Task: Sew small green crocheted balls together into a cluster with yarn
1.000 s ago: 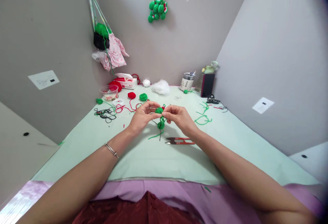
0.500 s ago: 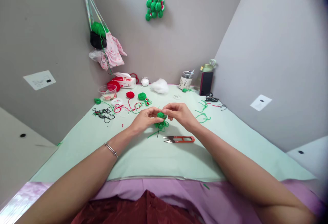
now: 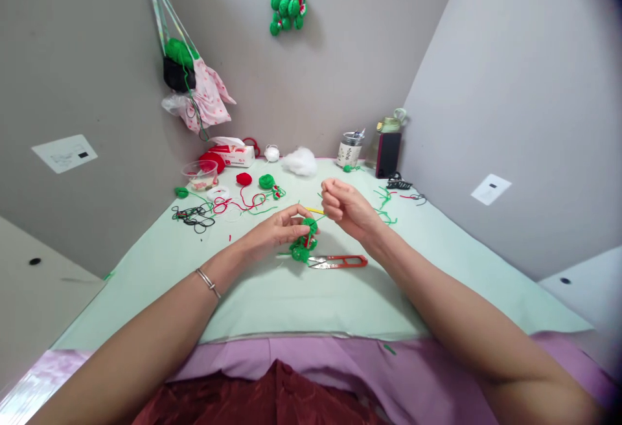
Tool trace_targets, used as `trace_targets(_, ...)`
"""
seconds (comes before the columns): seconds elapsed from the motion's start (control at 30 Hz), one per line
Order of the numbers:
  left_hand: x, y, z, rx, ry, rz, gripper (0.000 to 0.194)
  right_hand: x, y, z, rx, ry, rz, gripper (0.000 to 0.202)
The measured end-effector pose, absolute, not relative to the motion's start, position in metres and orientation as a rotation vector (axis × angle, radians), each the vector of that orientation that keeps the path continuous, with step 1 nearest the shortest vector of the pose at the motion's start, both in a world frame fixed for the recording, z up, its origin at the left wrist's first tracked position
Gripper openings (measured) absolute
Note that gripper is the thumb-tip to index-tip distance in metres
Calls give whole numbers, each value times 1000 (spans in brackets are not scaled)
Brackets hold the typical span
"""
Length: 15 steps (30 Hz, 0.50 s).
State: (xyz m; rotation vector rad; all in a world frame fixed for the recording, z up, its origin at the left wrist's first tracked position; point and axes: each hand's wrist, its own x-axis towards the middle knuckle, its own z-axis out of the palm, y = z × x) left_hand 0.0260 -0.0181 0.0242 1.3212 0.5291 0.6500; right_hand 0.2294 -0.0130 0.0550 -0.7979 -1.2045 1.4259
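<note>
Head view: the left hand (image 3: pixel 275 234) has its fingers (image 3: pixel 295 214) narrowed around a small green crochet piece (image 3: pixel 304 243), pinching it at the top so that its bulk hangs just under the fingertips, low over the pale green table (image 3: pixel 272 295). A touch of red shows on the piece, and green yarn tails (image 3: pixel 299 255) trail from its lower end onto the cloth. The right hand (image 3: pixel 347 208) sits up and to the right of the piece, a little apart from it, curled almost into a fist with the fingertips pressed together. A thin yellow shaft, probably a crochet hook (image 3: pixel 315 210), pokes out leftward from that hand towards the left fingertips; I cannot tell whether a strand runs between the hand and the piece. So the piece lies below and left of the right hand, and the left hand is plainly the nearer, already in contact.

Just beside the piece, touching or nearly touching its yarn tails, red thread snips (image 3: pixel 340 261) lie flat with their long axis running left to right, blades towards the piece and handle under the right wrist. Farther back are loose red and green yarn (image 3: pixel 243 203), a tangle of black thread (image 3: pixel 194 218), a clear bowl (image 3: pixel 200 173), a tuft of white stuffing (image 3: pixel 301 160), and a bunch of green crochet balls (image 3: pixel 287 7) hanging on the wall.
</note>
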Motion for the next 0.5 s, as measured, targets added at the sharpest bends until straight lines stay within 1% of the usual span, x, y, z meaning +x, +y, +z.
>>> trace_targets(0.13, 24, -16, 25, 1285, 508, 613, 31, 242, -8, 63, -817, -1154, 1296, 33)
trace_targets(0.23, 21, -13, 25, 1273, 513, 650, 30, 247, -6, 66, -824, -1110, 1335, 29)
trace_targets(0.33, 18, -9, 24, 1253, 548, 732, 33, 247, -7, 68, -810, -1081, 1389, 24)
trace_targets(0.43, 16, -5, 25, 1221, 600, 810, 35, 248, -4, 66, -817, -1058, 1334, 22)
trace_targets(0.5, 17, -5, 25, 1224, 632, 800, 33, 251, 0, 61, -821, -1010, 1284, 24)
